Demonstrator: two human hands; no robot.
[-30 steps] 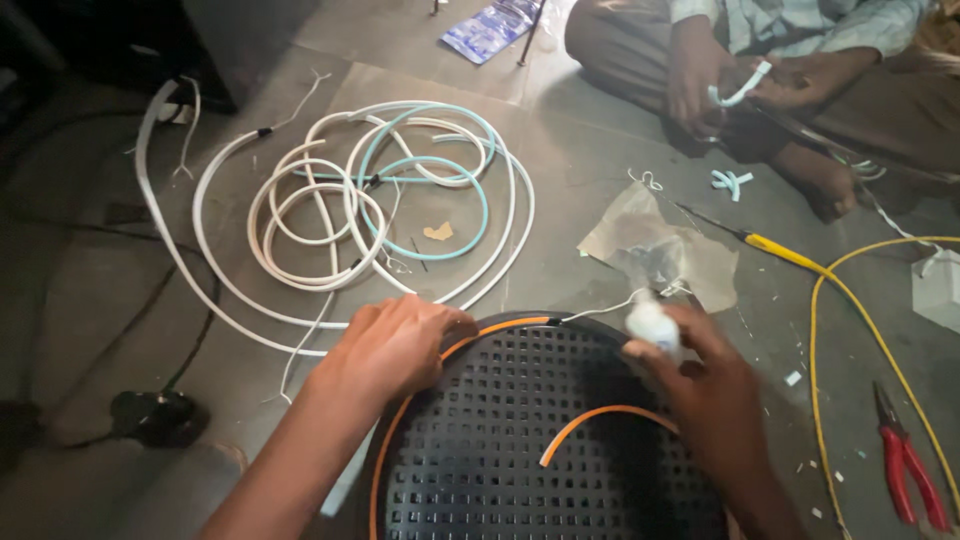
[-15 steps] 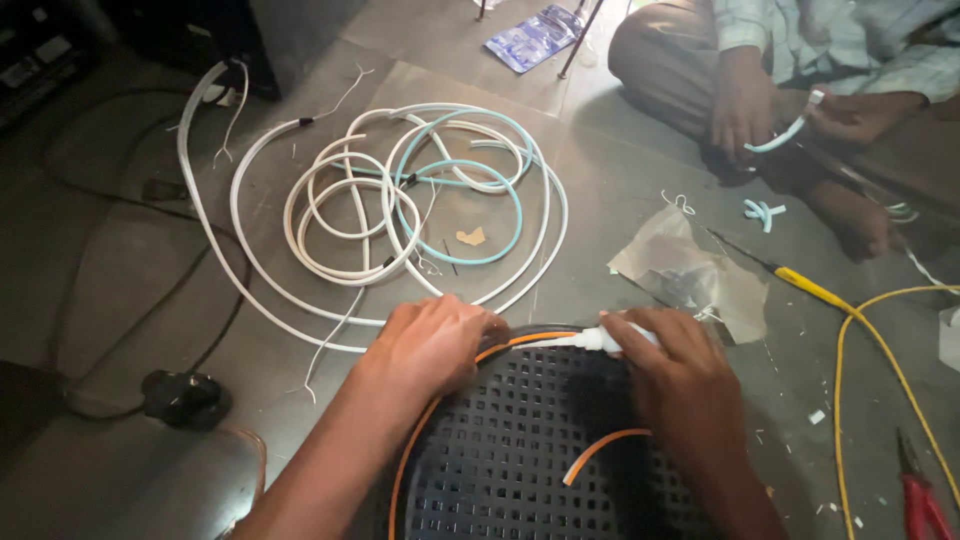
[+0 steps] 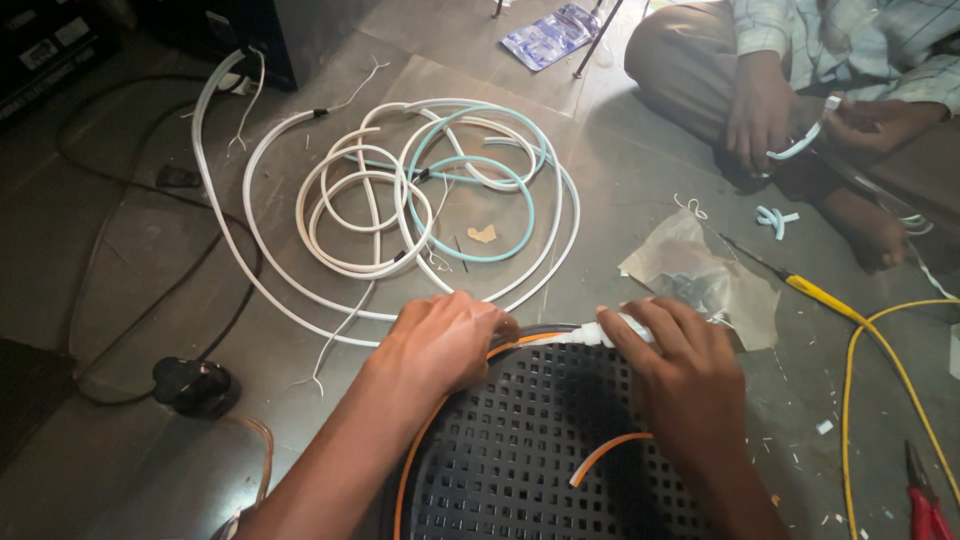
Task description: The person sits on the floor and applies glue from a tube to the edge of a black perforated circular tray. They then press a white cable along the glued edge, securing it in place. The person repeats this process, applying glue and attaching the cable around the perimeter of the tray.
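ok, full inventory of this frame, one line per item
black perforated panel: 1, black, bottom centre, under both hands
orange strip: orange, along the panel's rim, loose end on it
white strip coil: white, tangled on floor, upper left
teal strip: teal, within the coil
plastic bag: 1, clear, right of centre
screwdriver: 1, yellow handle, right
yellow cable: 1, right edge
red pliers: 1, bottom right
black plug: 1, left
co-worker: 1, seated top right
left hand: on the rim
right hand: fingers pinch a white piece

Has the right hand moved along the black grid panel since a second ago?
Yes. The right hand moved left along the black grid panel's top rim, toward the left hand.
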